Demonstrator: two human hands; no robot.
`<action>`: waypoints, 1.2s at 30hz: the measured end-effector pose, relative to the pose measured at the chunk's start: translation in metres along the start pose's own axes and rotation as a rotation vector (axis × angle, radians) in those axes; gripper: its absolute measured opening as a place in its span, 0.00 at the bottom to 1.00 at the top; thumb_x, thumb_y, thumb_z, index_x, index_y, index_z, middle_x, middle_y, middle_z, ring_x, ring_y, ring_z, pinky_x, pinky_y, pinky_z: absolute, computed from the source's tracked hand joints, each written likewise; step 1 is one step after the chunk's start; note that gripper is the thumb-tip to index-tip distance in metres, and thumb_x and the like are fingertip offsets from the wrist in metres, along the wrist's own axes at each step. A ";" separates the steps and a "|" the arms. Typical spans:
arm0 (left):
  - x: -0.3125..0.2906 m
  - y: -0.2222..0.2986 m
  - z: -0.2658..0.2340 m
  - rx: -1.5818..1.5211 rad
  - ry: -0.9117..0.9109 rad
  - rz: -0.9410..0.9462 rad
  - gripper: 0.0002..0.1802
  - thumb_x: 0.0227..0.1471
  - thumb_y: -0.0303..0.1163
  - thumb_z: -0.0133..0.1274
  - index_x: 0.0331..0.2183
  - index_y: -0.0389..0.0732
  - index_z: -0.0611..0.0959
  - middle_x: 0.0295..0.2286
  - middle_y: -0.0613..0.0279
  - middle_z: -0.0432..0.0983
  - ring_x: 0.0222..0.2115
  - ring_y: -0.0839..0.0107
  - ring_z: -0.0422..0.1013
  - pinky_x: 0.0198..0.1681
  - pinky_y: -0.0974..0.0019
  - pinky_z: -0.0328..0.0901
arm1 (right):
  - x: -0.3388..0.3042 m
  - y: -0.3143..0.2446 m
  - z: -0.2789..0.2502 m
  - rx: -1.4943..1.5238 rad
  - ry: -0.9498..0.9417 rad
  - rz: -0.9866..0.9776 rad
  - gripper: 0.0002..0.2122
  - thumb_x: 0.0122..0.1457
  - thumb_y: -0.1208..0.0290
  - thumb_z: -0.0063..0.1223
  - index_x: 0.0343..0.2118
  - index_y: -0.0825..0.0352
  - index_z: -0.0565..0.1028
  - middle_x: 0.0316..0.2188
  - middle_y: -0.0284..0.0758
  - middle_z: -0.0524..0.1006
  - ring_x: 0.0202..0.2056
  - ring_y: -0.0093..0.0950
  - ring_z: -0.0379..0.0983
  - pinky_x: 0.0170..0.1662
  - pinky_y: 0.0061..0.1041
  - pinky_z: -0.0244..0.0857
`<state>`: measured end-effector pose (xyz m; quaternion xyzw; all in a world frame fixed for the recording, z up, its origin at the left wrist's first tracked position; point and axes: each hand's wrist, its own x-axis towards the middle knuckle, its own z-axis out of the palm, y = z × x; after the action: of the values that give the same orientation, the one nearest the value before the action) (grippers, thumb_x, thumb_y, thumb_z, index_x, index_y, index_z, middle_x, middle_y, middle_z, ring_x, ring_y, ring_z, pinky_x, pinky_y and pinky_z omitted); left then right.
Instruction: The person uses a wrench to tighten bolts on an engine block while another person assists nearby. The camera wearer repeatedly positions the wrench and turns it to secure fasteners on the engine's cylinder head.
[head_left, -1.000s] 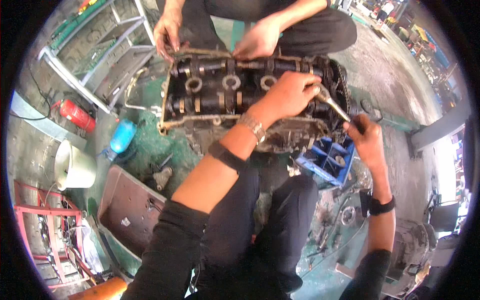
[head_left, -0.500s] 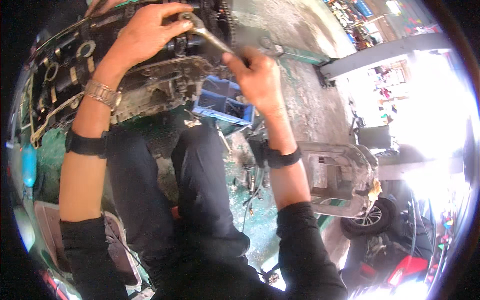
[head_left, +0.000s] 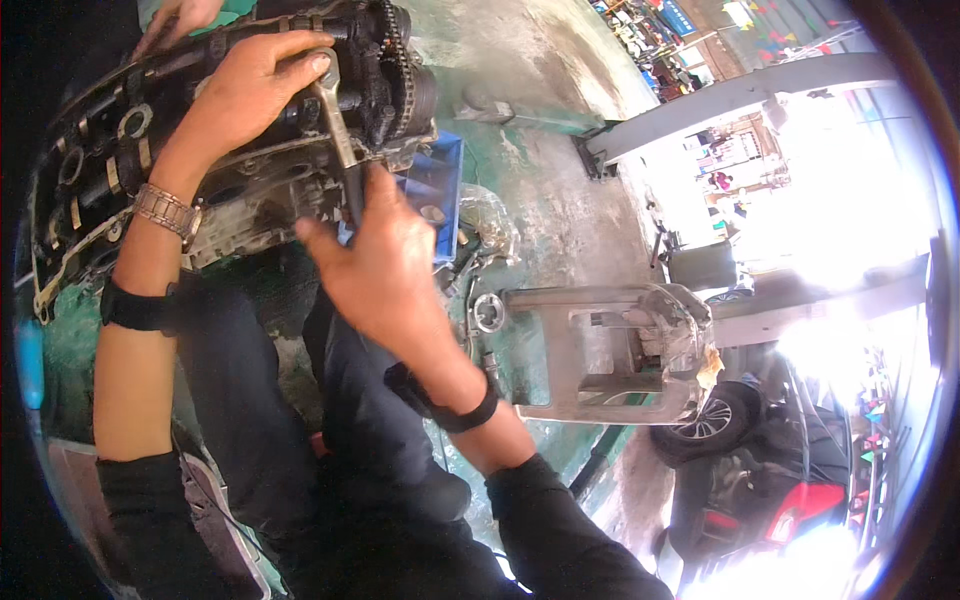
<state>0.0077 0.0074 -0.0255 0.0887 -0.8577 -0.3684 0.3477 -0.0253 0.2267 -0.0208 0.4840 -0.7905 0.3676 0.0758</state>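
Note:
A dark, oily engine cylinder head (head_left: pixel 100 150) with camshafts and a timing chain (head_left: pixel 402 70) lies in front of me on the left. Near the chain, a metal ratchet wrench (head_left: pixel 337 120) sits on it, its dark grip toward me. My left hand (head_left: pixel 235 95) holds the wrench's head between thumb and fingers. Around the grip is my right hand (head_left: pixel 385 275), thumb spread out to the left, and the palm covers the handle's end. Whatever fastener lies under the wrench's head is hidden.
Just beyond my right hand is a blue divided bin (head_left: pixel 448 190). A large metal housing (head_left: pixel 610 385) and a metal ring (head_left: pixel 488 312) lie to the right on the green floor. Another person's hand (head_left: pixel 190 14) is at the far left. A car (head_left: pixel 770 500) stands at the right.
The wrench handle has swung from pointing right to pointing toward me, and my right hand has come left and nearer with it. My left hand stays on the wrench's head. The view has shifted.

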 end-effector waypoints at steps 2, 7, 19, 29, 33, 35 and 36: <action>0.001 0.001 -0.001 0.063 0.019 0.040 0.17 0.58 0.33 0.48 0.47 0.33 0.77 0.41 0.56 0.78 0.42 0.74 0.70 0.49 0.68 0.62 | -0.003 -0.004 0.000 0.078 -0.051 0.105 0.27 0.47 0.69 0.64 0.45 0.80 0.65 0.32 0.55 0.76 0.36 0.50 0.75 0.38 0.39 0.68; 0.001 0.002 0.000 0.080 0.038 0.033 0.17 0.58 0.34 0.48 0.46 0.34 0.78 0.43 0.54 0.78 0.46 0.69 0.71 0.53 0.68 0.61 | 0.002 0.011 -0.004 0.148 -0.163 0.074 0.29 0.45 0.67 0.66 0.45 0.77 0.62 0.26 0.55 0.74 0.30 0.54 0.73 0.32 0.45 0.67; -0.002 0.023 0.001 -0.067 0.117 -0.049 0.14 0.55 0.38 0.47 0.31 0.37 0.79 0.28 0.42 0.74 0.33 0.42 0.69 0.34 0.49 0.65 | 0.028 0.053 -0.009 0.303 -0.196 0.178 0.09 0.55 0.77 0.53 0.37 0.74 0.72 0.22 0.28 0.72 0.22 0.17 0.63 0.25 0.20 0.59; -0.003 0.029 -0.003 -0.134 0.122 -0.110 0.20 0.60 0.43 0.41 0.31 0.36 0.78 0.28 0.41 0.75 0.34 0.42 0.70 0.36 0.48 0.64 | 0.066 0.058 -0.042 0.293 -0.236 0.262 0.06 0.54 0.75 0.57 0.29 0.73 0.75 0.22 0.29 0.74 0.25 0.15 0.64 0.29 0.17 0.60; -0.004 0.028 -0.002 -0.147 0.144 -0.063 0.20 0.60 0.42 0.41 0.31 0.35 0.78 0.27 0.42 0.75 0.34 0.42 0.70 0.36 0.48 0.64 | 0.071 0.061 -0.041 0.339 -0.298 0.224 0.06 0.53 0.76 0.57 0.30 0.74 0.75 0.21 0.28 0.74 0.24 0.15 0.64 0.27 0.19 0.60; -0.003 0.025 -0.001 -0.129 0.139 -0.057 0.20 0.59 0.42 0.42 0.30 0.35 0.78 0.26 0.43 0.75 0.33 0.42 0.70 0.36 0.47 0.64 | 0.075 0.065 -0.040 0.318 -0.312 0.204 0.06 0.52 0.76 0.58 0.29 0.74 0.75 0.20 0.29 0.73 0.24 0.16 0.64 0.27 0.20 0.60; -0.003 0.024 0.001 -0.131 0.163 -0.031 0.18 0.58 0.41 0.43 0.29 0.36 0.78 0.25 0.43 0.74 0.32 0.42 0.70 0.35 0.47 0.64 | 0.078 0.068 -0.041 0.307 -0.319 0.194 0.06 0.52 0.76 0.58 0.29 0.74 0.75 0.20 0.29 0.73 0.23 0.16 0.64 0.26 0.20 0.60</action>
<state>0.0119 0.0259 -0.0105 0.1087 -0.7991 -0.4204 0.4158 -0.1317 0.2159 0.0110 0.4637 -0.7700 0.4079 -0.1603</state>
